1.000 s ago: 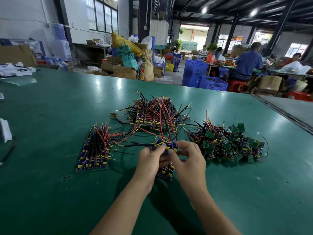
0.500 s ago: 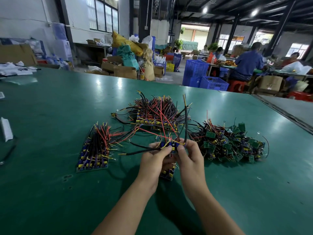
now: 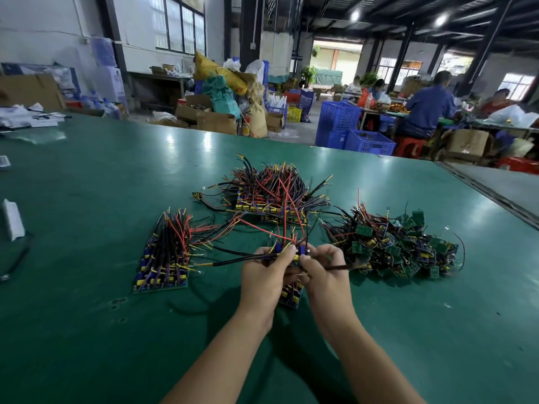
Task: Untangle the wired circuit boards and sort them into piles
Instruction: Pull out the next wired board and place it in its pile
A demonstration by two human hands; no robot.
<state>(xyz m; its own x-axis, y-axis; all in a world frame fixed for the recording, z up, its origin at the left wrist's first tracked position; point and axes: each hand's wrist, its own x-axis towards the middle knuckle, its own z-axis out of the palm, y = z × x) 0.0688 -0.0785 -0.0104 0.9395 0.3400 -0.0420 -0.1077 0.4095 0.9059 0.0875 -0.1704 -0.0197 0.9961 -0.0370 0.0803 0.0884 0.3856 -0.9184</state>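
Board, small and blue with yellow parts and trailing red and black wires (image 3: 296, 253), pinched between both hands just above the green tabletop (image 3: 87, 330). The left hand (image 3: 264, 277) and right hand (image 3: 326, 275) touch at the fingertips, each grip narrow and closed on the board; one black wire sticks out to the left, another to the right. Directly under the hands lies a short stack of matching blue boards (image 3: 290, 294). To their left sits a neat flat row of blue boards with wires combed straight (image 3: 164, 259). Beyond them is a tangled mound of red and black wired boards (image 3: 271, 196). To their right is a loose heap of green boards (image 3: 393, 246). Red wires from the held board seem to run into the mound, so a slow, even pull, following one wire at a time, looks wisest before laying it down.
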